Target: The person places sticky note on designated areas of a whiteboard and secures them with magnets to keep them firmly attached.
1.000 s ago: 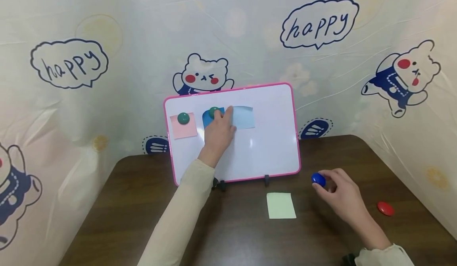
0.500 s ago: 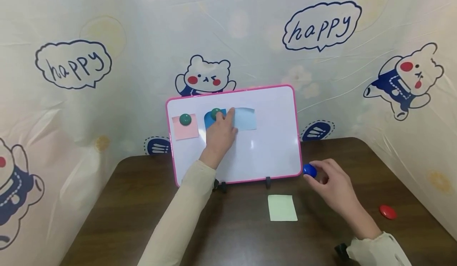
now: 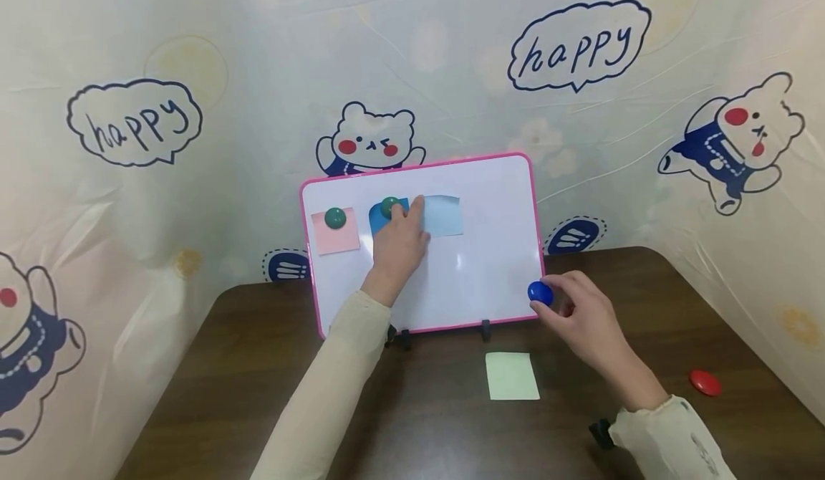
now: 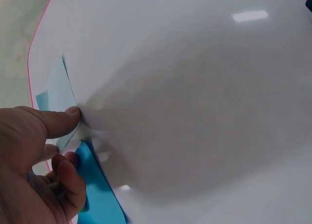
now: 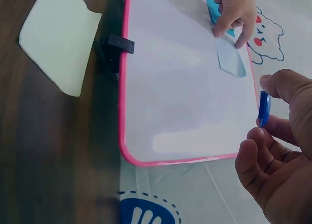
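My left hand presses the left edge of a light blue sticky note against the whiteboard with its index finger and thumb. In the left wrist view the thumb lies on that note's edge and the other fingers are bent. Partly hidden behind this hand is a darker blue note, under a green round magnet. My right hand pinches a blue round magnet between thumb and index finger, by the board's lower right corner. The right wrist view shows this magnet edge-on.
A pink note hangs at the board's left under another green magnet. On the wooden table lie a pale green note and, far right, a red magnet. Black clips hold the board's lower edge.
My right hand has moved left and slightly up with the blue magnet, from over the table to the board's lower right corner. The left hand keeps its place on the light blue note.
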Motion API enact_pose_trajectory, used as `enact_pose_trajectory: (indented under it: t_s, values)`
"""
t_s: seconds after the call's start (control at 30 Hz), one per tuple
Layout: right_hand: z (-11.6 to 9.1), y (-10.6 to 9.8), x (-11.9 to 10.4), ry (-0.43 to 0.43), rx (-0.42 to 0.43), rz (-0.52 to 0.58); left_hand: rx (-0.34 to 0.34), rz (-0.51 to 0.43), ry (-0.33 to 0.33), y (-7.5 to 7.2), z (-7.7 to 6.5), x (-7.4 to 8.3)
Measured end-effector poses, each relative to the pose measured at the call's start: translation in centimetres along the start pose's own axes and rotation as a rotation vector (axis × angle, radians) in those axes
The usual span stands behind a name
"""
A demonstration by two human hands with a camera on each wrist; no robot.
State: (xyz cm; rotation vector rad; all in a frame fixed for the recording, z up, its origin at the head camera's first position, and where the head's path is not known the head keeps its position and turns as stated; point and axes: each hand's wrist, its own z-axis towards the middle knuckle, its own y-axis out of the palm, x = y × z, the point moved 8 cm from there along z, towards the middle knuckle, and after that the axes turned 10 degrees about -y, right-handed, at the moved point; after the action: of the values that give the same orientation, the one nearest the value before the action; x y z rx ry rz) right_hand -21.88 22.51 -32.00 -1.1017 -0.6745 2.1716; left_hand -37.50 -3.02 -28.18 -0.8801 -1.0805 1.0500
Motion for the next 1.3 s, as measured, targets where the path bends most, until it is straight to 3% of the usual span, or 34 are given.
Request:
enact_pose_trajectory:
  t_s: [0.83,1.3]
  values:
    - [3.1,0.8,-1.2,-0.047,-0.008,-0.015,0.005,0.02,0.002,0.0,0.1,0.1]
    - [5.0,1.3,-2.0,-0.059,-0.027,0.03,0.018,0.029,0.005,0.0,0.0,0.2]
